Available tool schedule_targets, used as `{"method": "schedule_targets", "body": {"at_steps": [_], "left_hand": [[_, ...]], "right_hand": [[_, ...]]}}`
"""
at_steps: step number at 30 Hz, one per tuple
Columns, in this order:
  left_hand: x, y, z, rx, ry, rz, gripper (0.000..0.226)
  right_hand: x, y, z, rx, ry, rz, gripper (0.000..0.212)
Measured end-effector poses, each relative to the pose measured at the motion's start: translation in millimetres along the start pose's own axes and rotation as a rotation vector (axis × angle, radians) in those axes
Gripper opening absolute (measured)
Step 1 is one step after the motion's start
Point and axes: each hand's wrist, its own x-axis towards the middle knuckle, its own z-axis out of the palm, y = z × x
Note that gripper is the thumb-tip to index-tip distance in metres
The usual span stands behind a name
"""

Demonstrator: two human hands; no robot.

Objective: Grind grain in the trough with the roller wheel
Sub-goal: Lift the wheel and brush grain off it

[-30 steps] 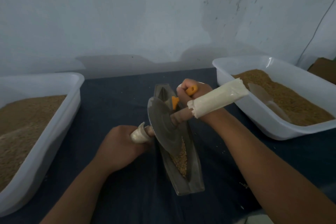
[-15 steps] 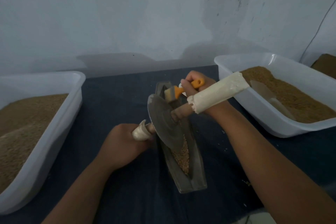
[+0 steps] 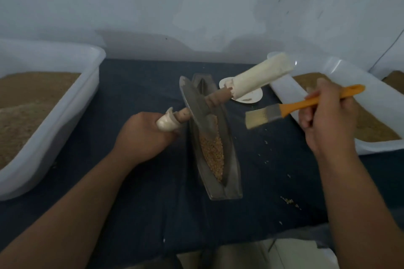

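**Wheel on 1 hand only, brush off to the side**

Head view: the left hand [image 3: 142,137] is clamped round the left handle of the roller wheel [image 3: 195,105]. The wheel stands tilted in the far half of the trough [image 3: 232,166], and the grain [image 3: 213,155] is heaped in the near half. The right hand [image 3: 325,116] grips an orange brush [image 3: 284,111] in the air, near the right tub [image 3: 284,87].

My worry is that with just 1 hand on it the wheel could tip or skid (the wrapped right handle sticks up free). That would shove grain over the rim onto the cloth [image 3: 135,85], where a few bits already lie.

Versus 0.5 s ago: the brush hand was over the trough's far end behind the axle. Now it has swung clear to the right, and a small white dish [image 3: 251,96] shows there.
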Motion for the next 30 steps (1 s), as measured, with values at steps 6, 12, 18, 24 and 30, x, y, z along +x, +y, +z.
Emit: {"method": "schedule_targets", "body": {"at_steps": [6, 12, 18, 24, 30], "left_hand": [[-0.1, -0.1, 9.6, 0.126, 0.072, -0.04, 0.036], [0.4, -0.2, 14.9, 0.186, 0.106, -0.053, 0.031], [3.5, 0.3, 16.9, 0.26, 0.113, -0.027, 0.032], [5.3, -1.4, 19.7, 0.323, 0.139, -0.005, 0.031], [7.3, -3.1, 19.3, 0.335, 0.14, -0.009, 0.026]], "right_hand": [[-29.0, -18.2, 23.2, -0.184, -0.474, -0.01, 0.035], [-35.2, -18.2, 60.3, -0.653, -0.622, -0.383, 0.036], [-16.6, -35.0, 62.0, -0.553, -0.79, -0.273, 0.032], [-19.7, -26.0, 75.6, -0.71, -0.761, -0.382, 0.036], [-22.5, -26.4, 75.5, -0.692, -0.871, -0.303, 0.035]]}}
